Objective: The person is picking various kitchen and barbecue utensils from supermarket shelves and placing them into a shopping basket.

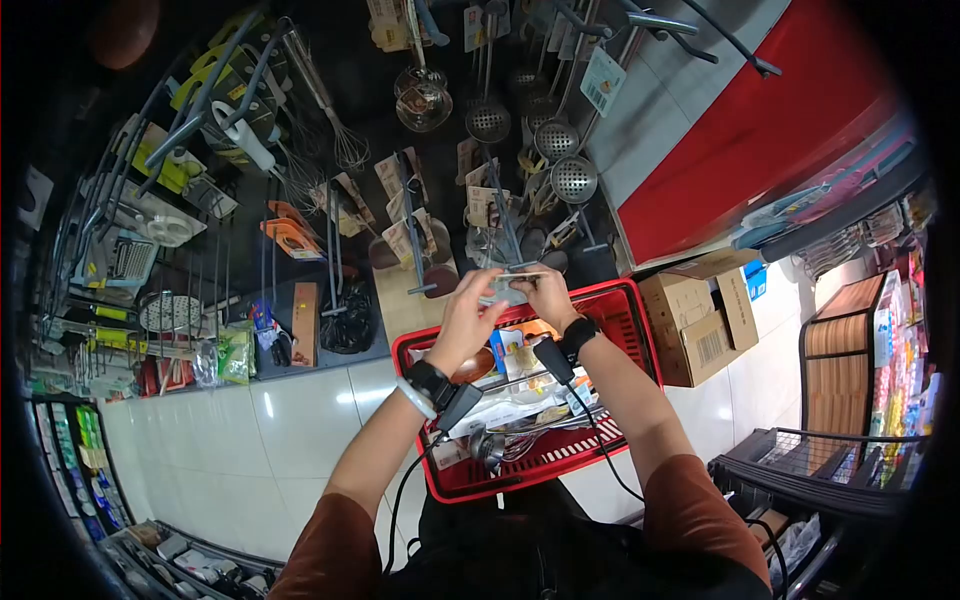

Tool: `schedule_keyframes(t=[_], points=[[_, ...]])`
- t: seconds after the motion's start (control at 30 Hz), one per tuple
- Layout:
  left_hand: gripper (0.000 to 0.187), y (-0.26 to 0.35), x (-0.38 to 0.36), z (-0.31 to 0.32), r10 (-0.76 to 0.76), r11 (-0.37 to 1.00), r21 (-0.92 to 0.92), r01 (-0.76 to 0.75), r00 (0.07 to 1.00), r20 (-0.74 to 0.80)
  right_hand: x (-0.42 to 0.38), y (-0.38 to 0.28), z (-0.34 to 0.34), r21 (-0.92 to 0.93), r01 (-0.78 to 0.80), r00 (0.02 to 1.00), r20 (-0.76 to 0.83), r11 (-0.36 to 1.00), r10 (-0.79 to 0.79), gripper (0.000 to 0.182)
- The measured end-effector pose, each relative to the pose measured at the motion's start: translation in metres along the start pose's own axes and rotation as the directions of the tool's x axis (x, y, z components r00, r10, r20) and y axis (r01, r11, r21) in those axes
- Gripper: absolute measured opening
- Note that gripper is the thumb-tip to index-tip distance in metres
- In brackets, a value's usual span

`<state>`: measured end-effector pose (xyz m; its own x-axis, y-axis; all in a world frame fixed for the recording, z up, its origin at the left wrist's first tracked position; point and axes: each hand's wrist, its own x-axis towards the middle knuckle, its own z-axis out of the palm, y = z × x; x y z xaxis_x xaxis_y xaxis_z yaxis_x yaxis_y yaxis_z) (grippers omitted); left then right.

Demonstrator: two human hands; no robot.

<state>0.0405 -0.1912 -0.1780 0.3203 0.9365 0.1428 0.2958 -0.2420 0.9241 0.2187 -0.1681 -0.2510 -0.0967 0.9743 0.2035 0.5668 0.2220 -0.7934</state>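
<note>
Both hands are raised over the far rim of a red shopping basket (648, 335), close to the hooks of a display rack. Between them is a small flat item with clear packaging (508, 287); its kind is hard to make out. My left hand (470, 318) has its fingers bent at the item's left side. My right hand (546, 300) is closed on its right side. Inside the basket lie a brown round item (473, 366), a blue and white package (512, 352), metal utensils (487, 447) and several wrapped goods.
Skimmers (573, 180), ladles (424, 104) and whisks (350, 148) hang from metal hooks ahead. An open cardboard box (690, 325) stands right of the basket. A black wire rack (830, 470) is at the lower right. Black cables run from both wrists.
</note>
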Motion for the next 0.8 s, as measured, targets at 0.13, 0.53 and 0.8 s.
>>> schedule_keyframes(t=[0.13,0.53,0.8], points=[[0.025,-0.027,0.022,0.008,0.051,0.998,0.04,-0.048,0.995,-0.086,0.001,0.017,0.011,0.019,-0.168,0.98,0.112,0.986,0.165,0.022],[0.012,-0.058,0.031,0.014,-0.103,0.994,0.035,0.108,0.987,-0.12,0.005,0.019,0.016,-0.221,-0.272,0.904,0.273,0.937,0.328,0.041],[0.014,-0.053,0.047,0.019,-0.214,0.976,-0.076,0.204,0.964,-0.16,0.005,0.015,0.013,-0.066,-0.226,0.95,0.205,0.972,0.235,0.042]])
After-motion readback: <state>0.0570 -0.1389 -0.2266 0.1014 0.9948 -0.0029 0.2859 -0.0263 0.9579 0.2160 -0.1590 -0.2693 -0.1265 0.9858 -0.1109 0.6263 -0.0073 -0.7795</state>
